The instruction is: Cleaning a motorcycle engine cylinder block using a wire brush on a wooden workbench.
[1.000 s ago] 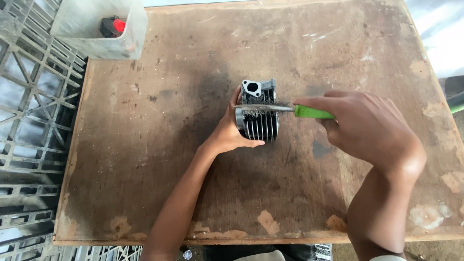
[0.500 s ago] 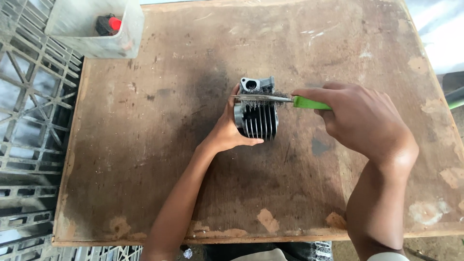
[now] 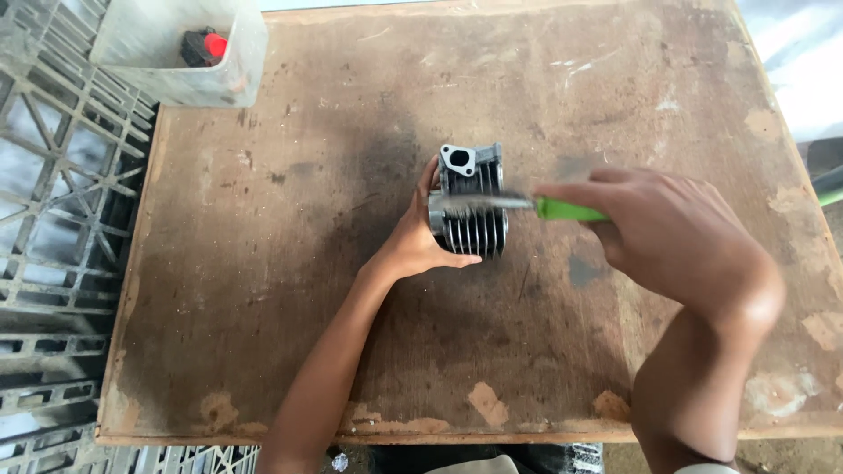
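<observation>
Forearms rise from the six o'clock edge of the worn wooden board (image 3: 263,290) toward its middle. Right hand (image 3: 672,237), at about four o'clock from the centre, is closed around the green handle of a small brush (image 3: 527,206) — fingers wrapped over it, index finger stretched along the shaft. The brush reaches toward nine o'clock, and its bristled end lies across the top of the finned metal cylinder (image 3: 471,206); the bristles look blurred. Left hand (image 3: 417,246) sits at the cylinder's seven o'clock side, palm and fingers pressed against its fins, thumb curled under the lower edge — it grips the part. The cylinder stands on the board just above centre, a flanged port with a round hole at its twelve o'clock end. Further off, at eleven o'clock, a clear plastic tub (image 3: 237,79) rests on the board's corner, with a small red-and-black object (image 3: 206,46) inside. Grey plastic crates (image 3: 53,219) flank the board at nine o'clock.
</observation>
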